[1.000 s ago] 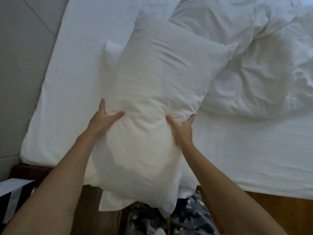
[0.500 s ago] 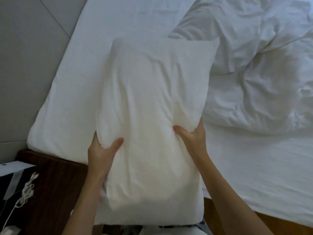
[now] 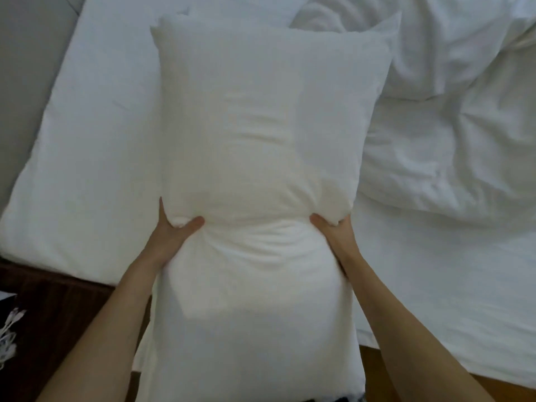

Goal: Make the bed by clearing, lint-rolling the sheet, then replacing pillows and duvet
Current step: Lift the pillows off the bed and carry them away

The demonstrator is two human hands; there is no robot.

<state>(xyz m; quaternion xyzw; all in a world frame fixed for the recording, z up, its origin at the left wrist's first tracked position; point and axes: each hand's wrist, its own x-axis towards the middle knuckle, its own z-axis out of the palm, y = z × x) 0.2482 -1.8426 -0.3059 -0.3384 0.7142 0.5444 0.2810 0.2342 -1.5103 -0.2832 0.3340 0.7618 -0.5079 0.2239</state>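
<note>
so I've got both hands, left hand (image 3: 171, 236) and right hand (image 3: 336, 233), gripping the sides of a plump white fabric pillow (image 3: 261, 184) held over the white fitted sheet (image 3: 95, 146), with the crumpled white duvet (image 3: 452, 111) not spread yet, so maybe halfway.

White pillow (image 3: 261, 169): plump, rectangular, long axis running away from camera, pinched in at waist, soft creases across middle; near end hanging past bed edge, far end over sheet. Gripped at both sides by left hand (image 3: 171, 236) and right hand (image 3: 336, 236), thumbs on top face. White fitted sheet (image 3: 95, 158): smooth, lightly wrinkled, covering mattress to left and near right. White duvet (image 3: 452, 117): crumpled, heaped on right side of bed, just beside pillow's right edge.
</note>
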